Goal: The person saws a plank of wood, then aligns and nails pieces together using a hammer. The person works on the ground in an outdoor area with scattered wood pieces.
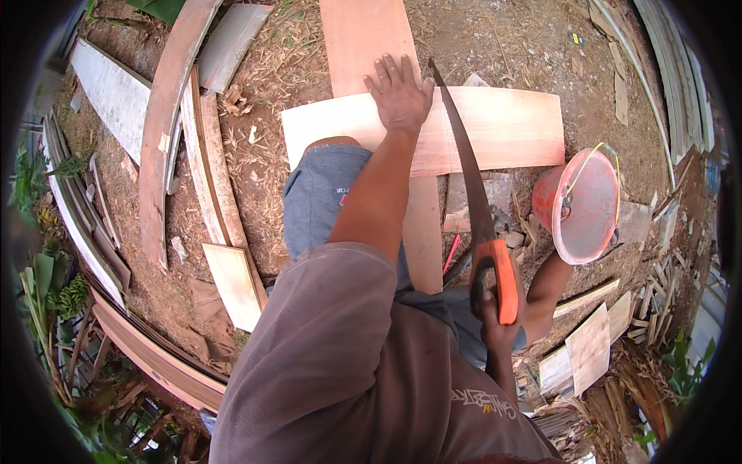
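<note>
Head view: looking down on a pale wooden board (506, 127), laid crosswise over a longer reddish plank (367, 39), just beside a red bucket (547, 189) at its right end. Pinned near the upper edge by the left hand (400, 100), with fingers spread and straight, grasping nothing, reaching past that edge over the plank. Overlapped at the lower edge by the left knee (332, 144). Gripped in the right hand (497, 319), with fingers curled round the orange handle (506, 282): a handsaw (468, 166), slanting up across the board, just right of the left hand. Impossible to tell whether touching the wood.

Judging by looks, should handle as light and fairly stiff, a little slick on the smooth face, liable to rock or swivel over the plank, liable to splinter along the edges. Best to press flat-palmed where backed by the plank; to lift, take by both long edges near the middle. As for the handsaw, likely springy toward the narrow tip; hold by the handle alone.
</note>
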